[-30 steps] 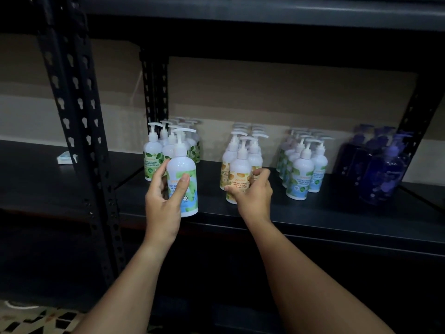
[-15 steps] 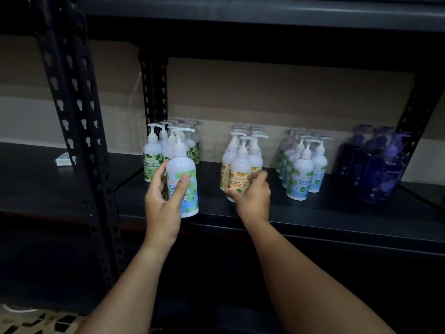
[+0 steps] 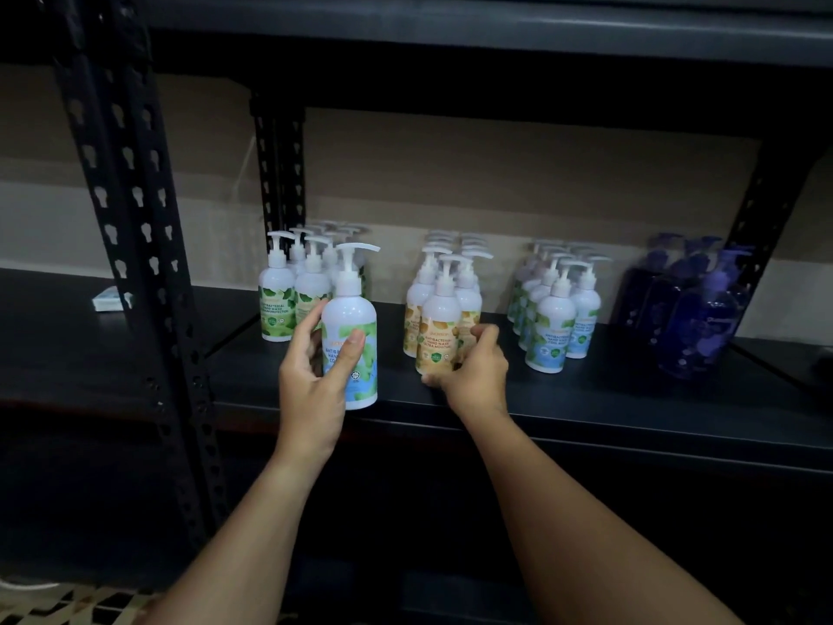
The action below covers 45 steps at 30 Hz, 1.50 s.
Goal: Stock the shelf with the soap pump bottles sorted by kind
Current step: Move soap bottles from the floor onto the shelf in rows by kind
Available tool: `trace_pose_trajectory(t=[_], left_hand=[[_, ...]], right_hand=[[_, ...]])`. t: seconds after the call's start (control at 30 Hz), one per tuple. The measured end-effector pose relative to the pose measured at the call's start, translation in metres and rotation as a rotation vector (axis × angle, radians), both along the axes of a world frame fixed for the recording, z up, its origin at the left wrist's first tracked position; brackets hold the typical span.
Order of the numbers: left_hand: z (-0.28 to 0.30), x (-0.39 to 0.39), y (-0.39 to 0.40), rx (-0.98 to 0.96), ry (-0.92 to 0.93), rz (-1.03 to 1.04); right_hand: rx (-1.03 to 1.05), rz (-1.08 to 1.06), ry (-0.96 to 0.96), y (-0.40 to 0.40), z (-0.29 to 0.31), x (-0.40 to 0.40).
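Movement since a second ago is slight: our right hand has slid lower on the front yellow-label bottle, fingers curled round its base, nudging it into line at the head of the yellow-label group. That bottle now stands upright on the shelf, so we judge this placement nearly finished and the hand about ready to let go.

Our left hand has stayed put, gripping the blue-and-green-label bottle with thumb across the front label and fingers wrapped behind. It is upright at the shelf's front edge, just ahead of the green-label group; whether its base rests on the board we cannot tell. Its label matches the blue-label group, which stands beyond the yellow row, well apart from this hand, so it will probably need carrying across. Dark purple bottles occupy the far right.
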State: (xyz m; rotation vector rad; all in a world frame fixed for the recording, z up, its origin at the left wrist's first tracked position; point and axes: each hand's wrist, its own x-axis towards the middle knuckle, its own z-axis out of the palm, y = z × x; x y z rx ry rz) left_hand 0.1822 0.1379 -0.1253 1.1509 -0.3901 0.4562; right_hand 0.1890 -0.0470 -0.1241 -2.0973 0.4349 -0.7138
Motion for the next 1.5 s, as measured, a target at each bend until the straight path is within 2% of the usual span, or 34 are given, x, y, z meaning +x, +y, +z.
trace_pose_trajectory(t=[0.17, 0.3, 0.37, 0.7, 0.97, 1.17, 1.37, 1.5], left_hand=[[0.002, -0.008, -0.025, 0.031, -0.006, -0.075], [0.003, -0.019, -0.056, 0.093, -0.037, -0.15], [0.003, -0.024, -0.074, 0.115, -0.06, -0.187], [-0.005, -0.034, -0.168, 0.277, -0.058, -0.258], [-0.01, -0.032, -0.211, 0.4, -0.069, -0.287], [-0.006, -0.025, -0.237, 0.494, -0.153, -0.214], [-0.005, -0.012, -0.265, 0.741, -0.202, 0.183], [-0.006, 0.0, -0.283, 0.793, -0.184, 0.308]], right_hand=[[-0.102, 0.012, 0.075, -0.031, -0.006, -0.024], [-0.37, -0.1, 0.249, -0.068, -0.008, -0.052], [-0.426, -0.132, 0.28, -0.087, -0.009, -0.065], [-0.439, -0.162, 0.435, -0.166, 0.001, -0.102], [-0.453, -0.163, 0.511, -0.204, 0.003, -0.114], [-0.531, -0.169, 0.583, -0.223, -0.007, -0.105], [-0.587, -0.189, 0.579, -0.223, -0.016, -0.103], [-0.588, -0.198, 0.584, -0.222, -0.019, -0.104]])
